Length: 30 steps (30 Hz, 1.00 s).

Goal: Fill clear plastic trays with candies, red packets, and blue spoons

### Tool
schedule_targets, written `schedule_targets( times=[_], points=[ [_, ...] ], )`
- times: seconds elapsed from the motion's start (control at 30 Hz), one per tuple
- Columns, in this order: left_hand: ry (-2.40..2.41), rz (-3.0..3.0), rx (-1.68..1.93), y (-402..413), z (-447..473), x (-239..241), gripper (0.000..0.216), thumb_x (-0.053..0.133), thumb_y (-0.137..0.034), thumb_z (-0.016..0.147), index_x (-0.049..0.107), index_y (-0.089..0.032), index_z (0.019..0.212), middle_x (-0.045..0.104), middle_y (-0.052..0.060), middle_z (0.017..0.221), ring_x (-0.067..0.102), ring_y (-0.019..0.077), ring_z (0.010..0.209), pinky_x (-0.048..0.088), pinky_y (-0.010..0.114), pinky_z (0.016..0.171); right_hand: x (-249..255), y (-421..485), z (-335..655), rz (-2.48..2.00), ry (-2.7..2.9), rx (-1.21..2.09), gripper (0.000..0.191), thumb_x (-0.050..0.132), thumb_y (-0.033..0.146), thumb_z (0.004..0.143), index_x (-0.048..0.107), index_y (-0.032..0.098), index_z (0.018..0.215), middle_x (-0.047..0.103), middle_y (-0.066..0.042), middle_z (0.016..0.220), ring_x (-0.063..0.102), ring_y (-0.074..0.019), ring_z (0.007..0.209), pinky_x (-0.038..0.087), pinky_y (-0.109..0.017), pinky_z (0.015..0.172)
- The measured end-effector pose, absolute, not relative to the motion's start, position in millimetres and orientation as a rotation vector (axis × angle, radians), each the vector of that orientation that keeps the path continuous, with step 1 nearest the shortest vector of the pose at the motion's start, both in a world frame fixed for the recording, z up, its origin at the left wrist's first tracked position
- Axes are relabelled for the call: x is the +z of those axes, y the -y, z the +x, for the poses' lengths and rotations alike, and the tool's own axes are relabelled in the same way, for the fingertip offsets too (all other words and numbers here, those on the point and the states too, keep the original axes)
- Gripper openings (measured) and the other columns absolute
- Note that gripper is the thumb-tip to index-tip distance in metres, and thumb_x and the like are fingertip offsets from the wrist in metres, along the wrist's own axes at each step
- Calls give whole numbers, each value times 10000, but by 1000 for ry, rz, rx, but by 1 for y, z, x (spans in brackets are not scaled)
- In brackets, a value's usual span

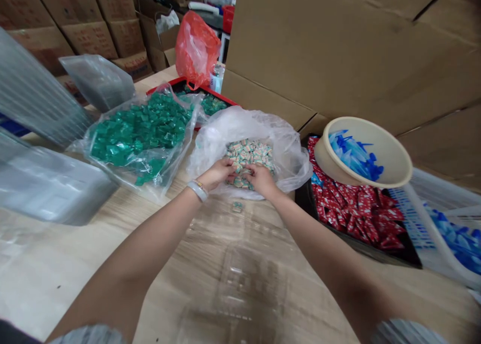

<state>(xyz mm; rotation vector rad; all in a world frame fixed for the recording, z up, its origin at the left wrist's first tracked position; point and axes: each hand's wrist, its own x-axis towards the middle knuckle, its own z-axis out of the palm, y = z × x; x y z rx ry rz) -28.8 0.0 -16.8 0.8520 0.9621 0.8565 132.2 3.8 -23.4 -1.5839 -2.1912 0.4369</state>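
Note:
A translucent white plastic bag (289, 133) lies spread on the table, its mouth facing me. Inside is a pile of small green-and-orange printed pieces (250, 151). My left hand (218, 174) reaches into the near left side of the pile, fingers bent and pinched together. From the right, my right hand (262, 179) does the same, thumb and forefinger closed at the pile. What either pinch holds is too small and blurred to name. One small green piece (237, 207) lies outside the bag, on the table below my hands. Nearer me sits a clear plastic tray (248, 289).
Left stands a clear bag of green packets (146, 128), beside stacked clear plastic trays (48, 184). Behind are a black, red-rimmed tray (231, 102) and a red bag (197, 48). At right, a cream basin (391, 148) with blue items rests over red packets (349, 214). Cardboard (338, 53) walls the back.

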Motion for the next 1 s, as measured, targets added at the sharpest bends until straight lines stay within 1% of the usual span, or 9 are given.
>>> schedule_targets(
  times=[0.07,0.17,0.37,0.43,0.57,0.63,0.73,0.87,1.0],
  points=[
    [-937,839,876,1,-29,-18,147,635,-183,659,505,-125,696,543,-13,638,538,93,612,431,251,644,-24,1,130,-1580,2190,428,226,542,154,705,641,158,907,560,-40,754,496,-136,683,390,-246,667],
    [-917,828,888,4,-30,-17,143,630,-179,661,499,-127,682,531,-23,613,529,85,608,427,240,645,-24,3,128,-1570,2166,422,294,541,131,705,626,149,986,580,-67,833,520,-154,743,408,-262,706],
    [-905,850,877,5,-27,-16,135,628,-151,650,495,-127,658,499,-38,592,498,71,572,411,215,602,-25,4,127,-1555,2151,402,348,510,81,698,610,138,1027,576,-87,899,535,-164,789,424,-272,739],
    [-903,847,878,5,-25,-15,130,624,-144,651,495,-128,656,498,-39,592,493,69,567,411,214,602,-27,5,127,-1560,2172,376,334,494,73,700,619,144,1002,571,-83,886,532,-168,794,422,-280,751],
    [-893,877,880,6,-26,-12,104,603,-136,667,500,-124,675,519,-31,619,510,79,584,424,225,613,-31,7,127,-1559,2246,346,257,451,66,717,642,148,868,557,-75,855,519,-176,820,415,-282,757],
    [-943,887,911,8,-30,-10,101,600,-141,676,501,-121,685,532,-24,637,525,87,596,434,231,616,-30,7,128,-1550,2256,362,244,447,69,721,638,154,847,555,-72,862,516,-170,829,409,-274,764],
    [-1067,833,957,13,-39,-7,81,579,-139,702,503,-119,721,556,-13,664,551,93,606,452,243,636,-25,6,131,-1573,2168,422,219,472,90,715,619,153,865,565,-58,834,517,-148,765,408,-260,729],
    [-1109,733,872,19,-44,-4,26,537,-114,737,518,-108,753,589,21,666,577,103,592,467,258,666,-13,-1,134,-1618,2125,685,153,505,105,684,604,140,795,547,-2,665,477,-107,592,385,-219,586],
    [-1121,666,839,19,-42,-3,36,526,-87,735,511,-114,716,585,21,606,578,106,551,474,253,651,-9,-12,124,-1572,2263,897,170,487,98,691,614,140,796,539,27,618,466,-91,562,364,-200,566]
  ],
)
